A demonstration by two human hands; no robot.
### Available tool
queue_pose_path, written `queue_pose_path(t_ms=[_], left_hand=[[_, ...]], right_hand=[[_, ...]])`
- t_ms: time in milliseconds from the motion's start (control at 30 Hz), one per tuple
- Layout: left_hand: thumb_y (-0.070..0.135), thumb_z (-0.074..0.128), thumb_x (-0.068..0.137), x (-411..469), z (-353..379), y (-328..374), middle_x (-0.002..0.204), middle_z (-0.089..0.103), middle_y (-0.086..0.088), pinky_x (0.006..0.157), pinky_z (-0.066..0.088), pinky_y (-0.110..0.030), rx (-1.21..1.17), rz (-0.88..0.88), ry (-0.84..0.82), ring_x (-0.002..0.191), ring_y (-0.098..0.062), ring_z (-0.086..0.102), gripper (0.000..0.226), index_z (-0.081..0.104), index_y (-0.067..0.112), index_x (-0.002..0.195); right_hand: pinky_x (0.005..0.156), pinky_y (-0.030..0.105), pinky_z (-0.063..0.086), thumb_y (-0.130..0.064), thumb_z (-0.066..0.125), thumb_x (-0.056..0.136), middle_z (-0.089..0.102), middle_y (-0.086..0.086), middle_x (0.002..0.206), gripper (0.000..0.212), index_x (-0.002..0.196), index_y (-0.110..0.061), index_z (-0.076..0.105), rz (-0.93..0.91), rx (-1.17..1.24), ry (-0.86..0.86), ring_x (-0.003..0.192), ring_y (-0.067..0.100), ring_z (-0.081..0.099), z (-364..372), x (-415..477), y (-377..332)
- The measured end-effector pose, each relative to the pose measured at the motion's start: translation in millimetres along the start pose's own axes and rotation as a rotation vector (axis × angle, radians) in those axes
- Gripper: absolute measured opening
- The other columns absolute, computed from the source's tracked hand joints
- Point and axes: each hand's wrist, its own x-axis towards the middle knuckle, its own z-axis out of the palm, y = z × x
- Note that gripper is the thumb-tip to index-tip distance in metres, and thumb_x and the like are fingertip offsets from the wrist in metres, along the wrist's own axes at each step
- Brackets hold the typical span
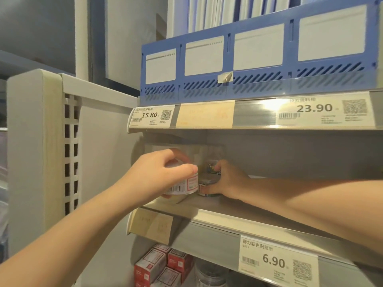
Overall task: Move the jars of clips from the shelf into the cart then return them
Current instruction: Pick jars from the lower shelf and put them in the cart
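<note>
Store shelving fills the view: one pale grey middle shelf (228, 206) under one blue slotted plastic file rack (259, 79), with three printed white price tags (152, 116) on the rails. Two jars are at that shelf's left end, side by side. The left hand (163, 172) clasps the clear round jar with a white barcode label (182, 186) from above, and the right hand (226, 181) wraps the clear round jar of coloured clips (209, 168) from its side. One jar per hand appears meant to shift both together; no cart is in view.

Left hand (163, 172) grips labelled jar (182, 186) — right hand (226, 181) grips clip jar (209, 179) on shelf (217, 208).
</note>
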Motion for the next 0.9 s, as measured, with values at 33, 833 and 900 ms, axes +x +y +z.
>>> queue_pose_path(t_ms=[33, 833, 900], left_hand=[[0.045, 0.063, 0.078, 0, 0, -1, 0.093, 0.064, 0.013, 0.052, 0.054, -0.022, 0.002, -0.001, 0.004, 0.082, -0.007, 0.061, 0.016, 0.063, 0.034, 0.089], [0.055, 0.070, 0.064, 23, 34, 22, 0.106, 0.064, 0.012, 0.070, 0.044, -0.013, 0.229, 0.033, 0.049, 0.097, -0.007, 0.057, 0.056, 0.053, 0.034, 0.114], [0.059, 0.069, 0.057, 25, 38, 26, 0.106, 0.063, 0.014, 0.066, 0.043, -0.013, 0.201, 0.010, 0.058, 0.093, -0.007, 0.057, 0.066, 0.050, 0.035, 0.115]], right_hand=[[0.074, 0.025, 0.036, -0.050, 0.078, 0.068, 0.051, 0.004, 0.127, 0.081, 0.129, -0.013, 0.039, 0.002, 0.006, 0.005, 0.111, 0.020, 0.051, 0, 1, 0], [0.081, 0.021, 0.049, -0.009, 0.066, 0.083, 0.065, -0.002, 0.095, 0.025, 0.098, -0.029, 0.060, -0.136, 0.376, -0.355, 0.087, 0.006, 0.061, -71, -30, 0], [0.089, 0.026, 0.046, -0.006, 0.067, 0.082, 0.065, -0.001, 0.109, 0.037, 0.109, -0.030, 0.058, -0.165, 0.400, -0.439, 0.098, 0.009, 0.060, -77, -38, 5]])
